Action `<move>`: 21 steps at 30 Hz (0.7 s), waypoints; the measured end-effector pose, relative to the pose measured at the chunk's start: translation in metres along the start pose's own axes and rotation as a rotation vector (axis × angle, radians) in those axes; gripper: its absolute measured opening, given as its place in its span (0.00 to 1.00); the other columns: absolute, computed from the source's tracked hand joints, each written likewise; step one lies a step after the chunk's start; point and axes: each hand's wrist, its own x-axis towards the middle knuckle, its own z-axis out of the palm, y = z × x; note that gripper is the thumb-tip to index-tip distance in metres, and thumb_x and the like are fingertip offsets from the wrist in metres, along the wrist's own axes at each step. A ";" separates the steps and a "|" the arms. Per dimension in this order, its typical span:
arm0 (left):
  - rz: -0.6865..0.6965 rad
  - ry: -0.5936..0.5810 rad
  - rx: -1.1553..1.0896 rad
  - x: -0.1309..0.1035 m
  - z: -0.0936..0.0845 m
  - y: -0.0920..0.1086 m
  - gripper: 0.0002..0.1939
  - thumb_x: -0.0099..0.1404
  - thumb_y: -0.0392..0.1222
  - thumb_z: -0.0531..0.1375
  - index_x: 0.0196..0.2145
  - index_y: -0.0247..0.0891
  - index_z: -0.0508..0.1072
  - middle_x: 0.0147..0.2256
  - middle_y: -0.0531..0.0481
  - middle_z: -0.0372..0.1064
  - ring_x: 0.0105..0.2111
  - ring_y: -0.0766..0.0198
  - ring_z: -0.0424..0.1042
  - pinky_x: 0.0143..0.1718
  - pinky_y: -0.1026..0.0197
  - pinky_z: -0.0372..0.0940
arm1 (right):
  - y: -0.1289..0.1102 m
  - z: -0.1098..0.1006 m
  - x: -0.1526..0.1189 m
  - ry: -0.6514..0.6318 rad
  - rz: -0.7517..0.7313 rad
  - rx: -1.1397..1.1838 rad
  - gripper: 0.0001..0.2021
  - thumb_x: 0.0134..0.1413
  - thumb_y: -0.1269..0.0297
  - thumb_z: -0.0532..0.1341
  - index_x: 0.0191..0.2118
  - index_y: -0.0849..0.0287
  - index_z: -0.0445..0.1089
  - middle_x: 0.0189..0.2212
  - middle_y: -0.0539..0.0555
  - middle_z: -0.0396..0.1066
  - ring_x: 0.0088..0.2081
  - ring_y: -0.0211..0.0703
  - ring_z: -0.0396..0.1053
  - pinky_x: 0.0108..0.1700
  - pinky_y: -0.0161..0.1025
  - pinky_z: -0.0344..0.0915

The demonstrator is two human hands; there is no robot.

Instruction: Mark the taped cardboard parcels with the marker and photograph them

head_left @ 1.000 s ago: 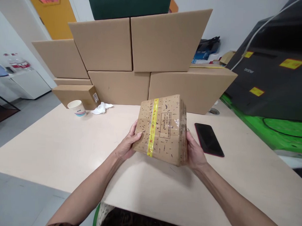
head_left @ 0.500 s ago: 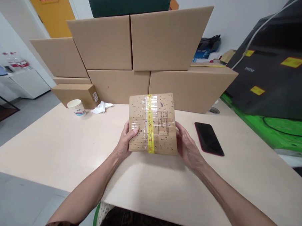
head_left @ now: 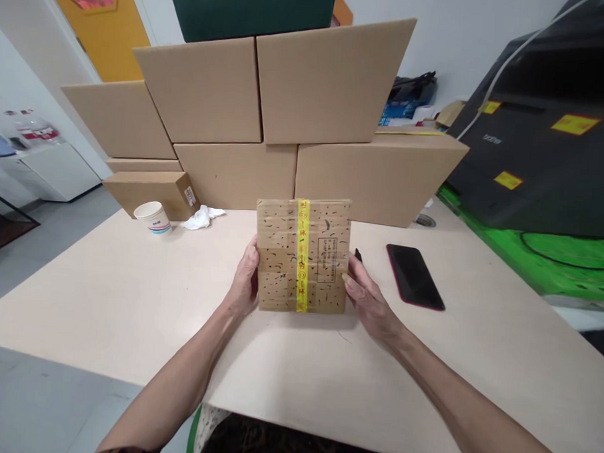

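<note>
A small cardboard box (head_left: 279, 259) with dark speckles and a printed panel is held up over the table, its broad face toward me. A strip of yellow tape (head_left: 303, 256) runs down its middle. My left hand (head_left: 244, 274) grips the left edge, its fingers partly hidden by the box. On the right edge, my right hand (head_left: 372, 296) is closed with the thumb at the front corner. A small black tip (head_left: 358, 255) pokes out by the right fingers; what it belongs to is hidden.
Large cardboard boxes (head_left: 333, 81) stand stacked along the back of the table (head_left: 103, 298). A phone (head_left: 414, 276) lies to the right. At the left are a paper cup (head_left: 153, 216), crumpled tissue (head_left: 203, 217) and a flat brown box (head_left: 150, 194). A black cover (head_left: 540, 157) rises beyond the right edge.
The box has tilted to face me more squarely and sits slightly lower. My right thumb has come round to its front edge, and the black tip now shows by the right fingers.
</note>
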 end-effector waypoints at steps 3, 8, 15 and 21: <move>-0.002 -0.027 -0.017 0.002 -0.002 0.002 0.35 0.62 0.68 0.64 0.60 0.45 0.72 0.59 0.43 0.73 0.65 0.40 0.65 0.64 0.41 0.64 | 0.001 0.000 -0.001 -0.026 -0.019 0.001 0.32 0.64 0.48 0.64 0.70 0.44 0.58 0.74 0.50 0.54 0.75 0.53 0.49 0.76 0.56 0.46; 0.012 -0.042 0.035 0.001 -0.005 0.006 0.36 0.61 0.60 0.69 0.63 0.45 0.70 0.60 0.42 0.72 0.65 0.42 0.66 0.63 0.44 0.65 | 0.000 -0.001 0.001 0.004 -0.009 -0.019 0.33 0.63 0.46 0.64 0.70 0.45 0.58 0.74 0.51 0.55 0.74 0.54 0.51 0.76 0.57 0.47; 0.020 -0.003 0.074 0.001 -0.003 0.010 0.38 0.56 0.58 0.72 0.60 0.39 0.73 0.57 0.40 0.76 0.61 0.41 0.71 0.60 0.47 0.67 | -0.001 -0.001 0.005 0.037 0.034 0.048 0.38 0.56 0.41 0.66 0.69 0.43 0.57 0.72 0.53 0.59 0.73 0.57 0.55 0.71 0.58 0.57; -0.141 -0.105 0.051 0.001 -0.007 0.009 0.36 0.56 0.61 0.71 0.55 0.35 0.77 0.48 0.39 0.81 0.52 0.41 0.77 0.55 0.47 0.70 | -0.006 -0.006 0.003 0.024 0.054 0.139 0.46 0.47 0.40 0.72 0.70 0.40 0.54 0.67 0.56 0.66 0.69 0.61 0.62 0.67 0.61 0.61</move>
